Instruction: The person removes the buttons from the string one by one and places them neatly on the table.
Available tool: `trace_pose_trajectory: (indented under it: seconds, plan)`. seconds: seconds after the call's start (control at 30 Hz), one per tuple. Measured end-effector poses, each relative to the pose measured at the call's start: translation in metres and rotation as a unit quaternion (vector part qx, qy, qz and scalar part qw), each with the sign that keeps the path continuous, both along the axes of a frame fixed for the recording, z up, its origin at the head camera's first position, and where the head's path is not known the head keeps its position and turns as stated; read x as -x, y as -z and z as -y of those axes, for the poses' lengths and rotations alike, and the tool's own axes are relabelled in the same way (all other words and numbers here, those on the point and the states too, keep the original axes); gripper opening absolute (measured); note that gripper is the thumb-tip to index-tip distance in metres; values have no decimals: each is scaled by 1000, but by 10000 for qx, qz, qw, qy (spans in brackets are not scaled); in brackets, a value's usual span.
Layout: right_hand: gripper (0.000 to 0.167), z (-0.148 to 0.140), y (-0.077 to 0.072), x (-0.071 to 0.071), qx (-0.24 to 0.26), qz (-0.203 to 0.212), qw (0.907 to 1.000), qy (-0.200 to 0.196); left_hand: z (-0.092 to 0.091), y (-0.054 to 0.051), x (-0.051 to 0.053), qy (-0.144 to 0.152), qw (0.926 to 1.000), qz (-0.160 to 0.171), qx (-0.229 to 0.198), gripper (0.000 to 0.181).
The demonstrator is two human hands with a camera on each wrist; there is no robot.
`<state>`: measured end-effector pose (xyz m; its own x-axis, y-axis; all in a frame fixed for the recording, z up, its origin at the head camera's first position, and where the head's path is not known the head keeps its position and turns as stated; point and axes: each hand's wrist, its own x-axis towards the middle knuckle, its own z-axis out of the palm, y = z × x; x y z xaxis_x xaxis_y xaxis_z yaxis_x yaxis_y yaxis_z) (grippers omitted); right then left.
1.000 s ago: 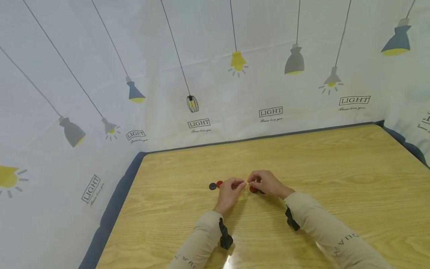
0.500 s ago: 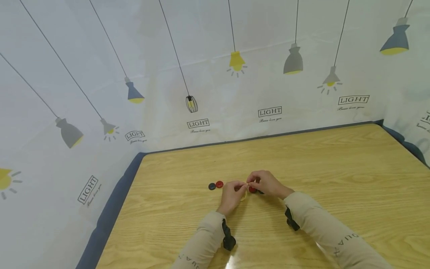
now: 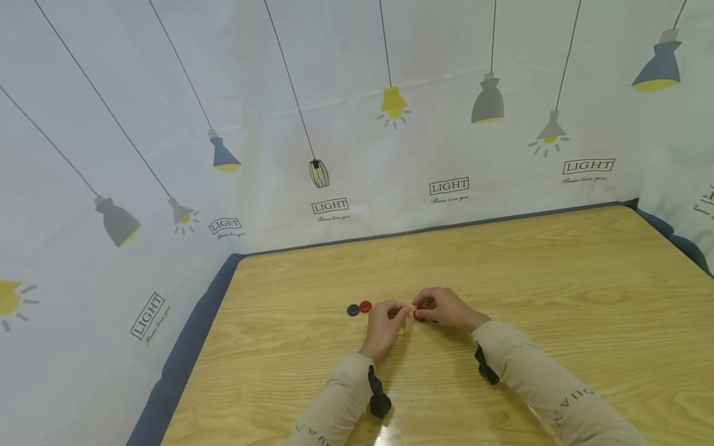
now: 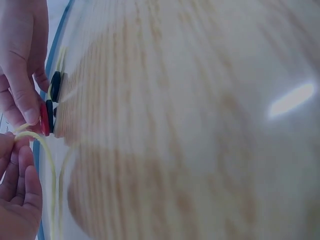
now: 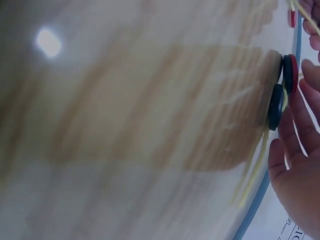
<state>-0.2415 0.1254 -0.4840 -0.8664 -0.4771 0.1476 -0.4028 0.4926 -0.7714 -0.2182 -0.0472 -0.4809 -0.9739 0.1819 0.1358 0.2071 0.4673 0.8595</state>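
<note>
My left hand pinches a yellow cord, which hangs in a loop below the fingers in the left wrist view. Just right of it, my right hand pinches the same cord between thumb and finger, a short stretch showing between the hands. A red disc and a dark disc stand face to face by the right fingertips. Another dark disc lies close by in the right wrist view, with yellow strands trailing from it. The right fingers partly cover these discs in the head view.
Left of my left hand, a dark disc and a red disc lie side by side on the wooden table. A white backdrop printed with lamps stands behind the table, with blue along its lower edge.
Over the last second my left hand has shifted slightly right, uncovering the red disc beside it. My right hand has moved slightly right and down, and more cord shows between the fingertips.
</note>
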Motion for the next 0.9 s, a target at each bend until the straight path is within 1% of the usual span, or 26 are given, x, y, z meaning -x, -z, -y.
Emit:
trace_pose_trajectory:
  seconds: [0.17,0.33,0.57,0.7,0.9]
  plan:
    - [18,-1,3,1,-94,-22,9999,-141,1,2,-1,-30,10000,-26,6,13]
    - [21,-2,1,2,-108,161,9996,-211,1,2,-1,-49,10000,-7,-27,12]
    - [20,-2,0,2,-124,401,9986,-336,2,2,-1,-85,10000,37,-8,13]
    - [19,-2,-1,3,-216,560,9974,-408,3,3,-1,-99,9999,53,1,13]
    - [25,-2,-3,4,-378,667,9959,-470,5,5,-1,-107,9998,149,12,13]
